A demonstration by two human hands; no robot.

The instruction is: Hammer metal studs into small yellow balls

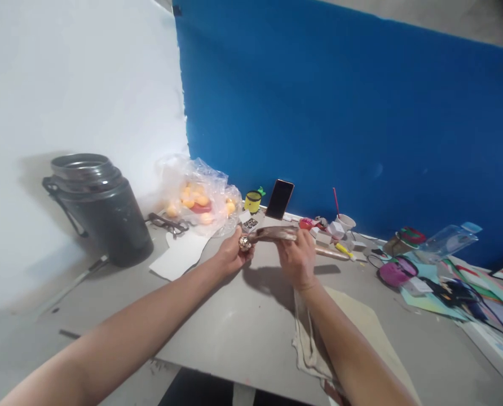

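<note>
Above the middle of the table, my left hand (230,255) is closed around a small shiny metallic ball-like piece (245,243) with a patterned surface. My right hand (298,258) grips a long brown, glossy bar (274,233), whose left end reaches the metallic piece. Whether bar and piece are joined or only touching, I cannot tell. Just beyond my left hand lies a small tray of dark bits (250,224). Under my right forearm is a folded beige cloth (308,338).
A large dark flask (101,211) without its lid stands left. Behind are glasses (169,224), a clear bag of orange balls (194,197) and a phone (279,199). To the right are a white cup (345,223), a pink round container (397,271) and a clear bottle (452,241).
</note>
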